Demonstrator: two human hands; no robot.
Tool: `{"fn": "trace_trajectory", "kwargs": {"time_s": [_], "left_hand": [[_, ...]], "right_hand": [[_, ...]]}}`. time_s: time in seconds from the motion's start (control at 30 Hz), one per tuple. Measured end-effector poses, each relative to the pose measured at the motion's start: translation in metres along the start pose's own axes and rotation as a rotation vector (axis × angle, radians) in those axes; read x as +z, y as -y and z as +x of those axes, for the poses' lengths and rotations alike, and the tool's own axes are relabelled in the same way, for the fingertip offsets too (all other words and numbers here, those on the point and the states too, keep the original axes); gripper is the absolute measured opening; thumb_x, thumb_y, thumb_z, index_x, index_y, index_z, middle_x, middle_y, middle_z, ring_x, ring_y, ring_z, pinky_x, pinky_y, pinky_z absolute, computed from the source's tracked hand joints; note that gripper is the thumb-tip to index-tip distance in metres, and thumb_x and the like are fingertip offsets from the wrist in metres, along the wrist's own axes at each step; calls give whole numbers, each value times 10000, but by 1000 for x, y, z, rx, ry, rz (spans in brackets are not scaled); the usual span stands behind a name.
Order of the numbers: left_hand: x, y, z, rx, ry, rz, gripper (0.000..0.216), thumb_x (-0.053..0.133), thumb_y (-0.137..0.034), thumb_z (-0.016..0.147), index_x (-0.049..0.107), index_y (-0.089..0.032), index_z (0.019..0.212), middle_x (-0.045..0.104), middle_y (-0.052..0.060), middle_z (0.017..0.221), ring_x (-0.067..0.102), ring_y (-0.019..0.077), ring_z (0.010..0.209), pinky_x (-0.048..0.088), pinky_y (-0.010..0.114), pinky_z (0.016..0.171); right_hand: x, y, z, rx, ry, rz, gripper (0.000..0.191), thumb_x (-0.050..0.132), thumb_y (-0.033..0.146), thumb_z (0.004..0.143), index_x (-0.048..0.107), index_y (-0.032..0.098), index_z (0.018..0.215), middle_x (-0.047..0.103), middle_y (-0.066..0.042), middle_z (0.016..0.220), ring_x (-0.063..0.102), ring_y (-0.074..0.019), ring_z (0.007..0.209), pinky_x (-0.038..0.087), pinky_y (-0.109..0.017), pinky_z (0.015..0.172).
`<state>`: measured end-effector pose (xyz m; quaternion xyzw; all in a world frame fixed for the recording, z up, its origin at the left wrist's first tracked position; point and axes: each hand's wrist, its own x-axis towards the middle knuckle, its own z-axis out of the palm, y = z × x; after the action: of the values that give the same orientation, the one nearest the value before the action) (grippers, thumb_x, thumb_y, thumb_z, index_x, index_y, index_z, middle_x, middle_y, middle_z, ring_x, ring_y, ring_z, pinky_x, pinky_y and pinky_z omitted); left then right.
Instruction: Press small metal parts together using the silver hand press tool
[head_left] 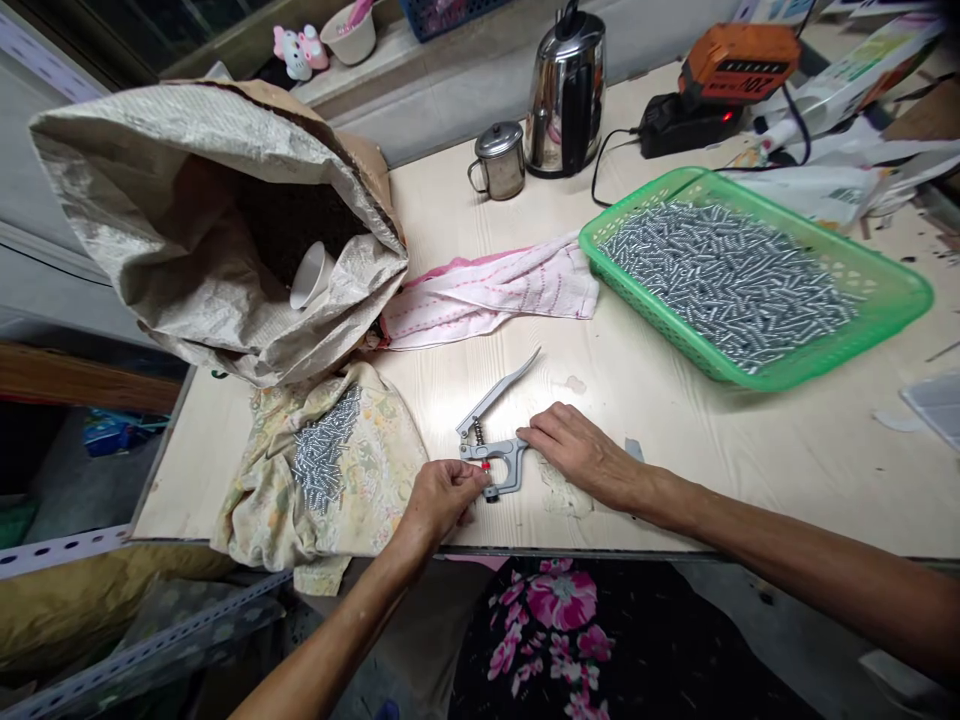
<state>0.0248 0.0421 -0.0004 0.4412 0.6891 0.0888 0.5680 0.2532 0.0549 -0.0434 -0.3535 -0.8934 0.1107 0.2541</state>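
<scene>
A grey pair of snap-fastener pliers (514, 455) lies near the table's front edge, its long lever raised, with a spring and a small red tip at the jaw. My left hand (448, 490) is closed in a pinch at that jaw, beside the red tip; what the fingertips hold is too small to make out. My right hand (581, 450) rests on the table, fingers together, gripping the right end of the pliers' body. Left of my left hand, a pile of small silver metal pins or tubes (324, 455) lies on a yellow floral cloth (390, 440).
A green basket (780, 378) full of similar metal pieces stands at the right. At the left is an open woven sack (97, 170) with a white cup (311, 275) inside. A pink-white towel (495, 290), metal mug (501, 165), kettle (566, 95) and battery charger (675, 125) sit farther back.
</scene>
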Motion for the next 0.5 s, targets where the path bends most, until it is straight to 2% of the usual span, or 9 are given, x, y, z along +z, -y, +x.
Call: {"fn": "trace_trajectory", "kwargs": {"time_s": [0.17, 0.23, 0.27, 0.33, 0.4, 0.5], "left_hand": [[0, 7, 2, 0, 39, -36, 427, 688, -548, 647, 628, -129, 703, 453, -62, 440, 363, 60, 338, 289, 198, 384], [0, 6, 2, -5, 42, -37, 425, 694, -547, 646, 624, -129, 688, 458, -59, 438, 360, 57, 335, 284, 197, 379], [0, 4, 2, -10, 43, -37, 425, 699, -546, 641, 624, -129, 681, 458, -59, 433, 359, 57, 334, 284, 197, 378], [0, 0, 1, -29, 48, -36, 420, 712, -539, 632, 620, -130, 665, 452, -59, 418, 357, 58, 334, 286, 197, 376], [0, -6, 0, -56, 49, -33, 405, 728, -520, 627, 612, -132, 645, 444, -59, 398, 351, 59, 336, 279, 196, 372], [0, -15, -3, -110, 53, -36, 370, 754, -472, 629, 583, -144, 606, 429, -62, 373, 335, 58, 338, 265, 194, 367]], "right_hand": [[-2, -3, 2, 28, 92, 15, 241, 412, 78, 961, 616, 123, 1081, 588, -105, 966, 476, -223, 889, 421, -366, 769], [-10, -6, 5, 50, 147, 8, 200, 518, 164, 945, 615, 151, 1119, 592, -121, 1081, 499, -250, 992, 436, -399, 829], [-14, -8, 7, 56, 178, 3, 274, 590, 234, 920, 592, 160, 1183, 567, -142, 1197, 486, -282, 1095, 431, -436, 887], [-25, -14, 13, 54, 241, -15, 612, 702, 381, 841, 469, 159, 1362, 404, -190, 1441, 346, -356, 1318, 362, -524, 1022], [-33, -22, 20, 35, 305, -37, 883, 741, 466, 786, 303, 131, 1476, 245, -221, 1543, 178, -379, 1425, 262, -566, 1106], [-39, -33, 33, -5, 392, -69, 975, 761, 492, 748, 260, 110, 1492, 287, -231, 1527, 166, -382, 1436, 211, -583, 1133]]}}
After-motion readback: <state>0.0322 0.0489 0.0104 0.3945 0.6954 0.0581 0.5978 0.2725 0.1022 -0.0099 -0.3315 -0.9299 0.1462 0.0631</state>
